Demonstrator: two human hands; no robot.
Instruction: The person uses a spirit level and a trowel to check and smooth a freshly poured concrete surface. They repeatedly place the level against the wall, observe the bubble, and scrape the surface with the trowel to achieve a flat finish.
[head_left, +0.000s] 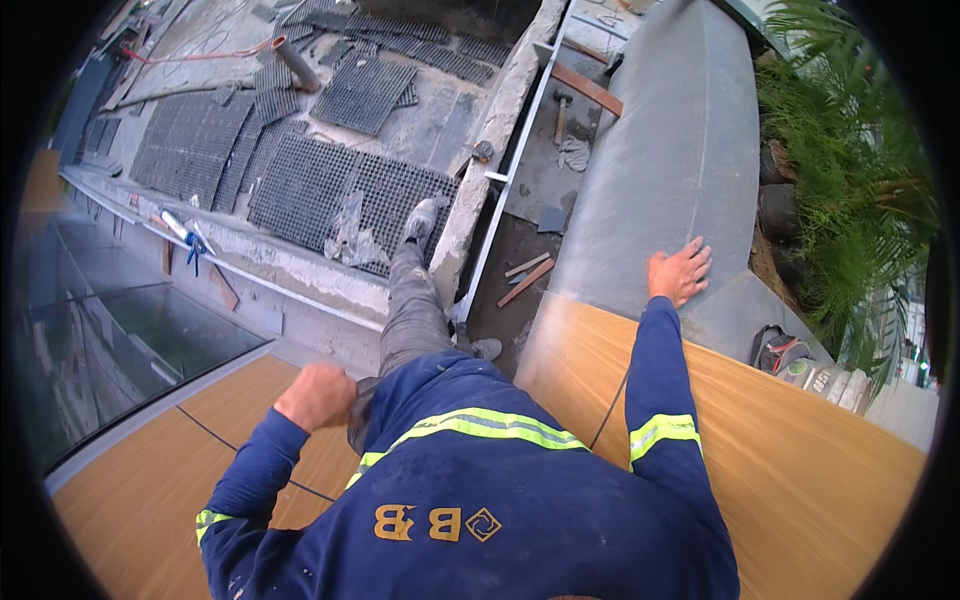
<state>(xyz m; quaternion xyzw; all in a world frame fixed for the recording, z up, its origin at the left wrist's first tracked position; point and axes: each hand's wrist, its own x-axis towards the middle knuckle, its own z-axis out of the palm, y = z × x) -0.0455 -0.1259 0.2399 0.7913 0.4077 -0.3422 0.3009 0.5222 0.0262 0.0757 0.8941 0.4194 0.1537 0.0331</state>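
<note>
My right hand rests on a smooth grey sheet-covered ledge, palm down with its fingers stretched out. The ledge borders a wood-look panel under my right forearm. My left hand is curled closed beside my grey trouser leg; its fingertips are hidden, so I cannot make out anything inside it. One leg is stretched forward, its dusty shoe on a black plastic grid mat past a low concrete edge.
A metal rail and rough concrete kerb run ahead. In the trough lie a hammer, a glove and wood strips. A caulking gun sits at left. Plants and a bag stand right.
</note>
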